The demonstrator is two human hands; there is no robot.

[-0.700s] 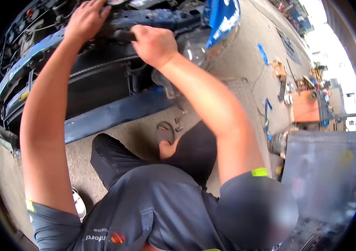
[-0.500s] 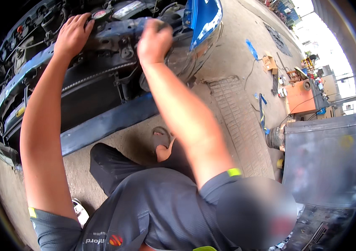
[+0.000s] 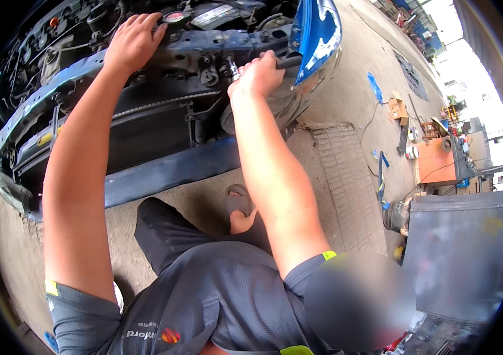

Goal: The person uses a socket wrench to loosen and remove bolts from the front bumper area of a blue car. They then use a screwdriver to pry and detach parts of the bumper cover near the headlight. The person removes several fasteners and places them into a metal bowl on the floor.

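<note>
Your left hand [image 3: 134, 42] lies palm down on the bluish crossbeam [image 3: 201, 41], its fingers slightly spread. Your right hand [image 3: 257, 77] is closed around a silver-ended tool [image 3: 234, 69], just below the crossbeam, near its right end; a dark handle [image 3: 290, 61] juts out past your knuckles. The blue body panel [image 3: 317, 35] stands at the crossbeam's right end, and the black radiator [image 3: 151, 127] sits below the crossbeam.

Open room is stretching between the forearms [image 3: 276, 145], above the lower beam [image 3: 174, 173]. The blue crossmember [image 3: 201, 40] is barring the way forward (the left hand [image 3: 133, 41] is lying across it), a silver tool [image 3: 233, 68] is occupying the gap left of the right hand [image 3: 257, 76], and the blue panel [image 3: 316, 44] is limiting its right side.
</note>
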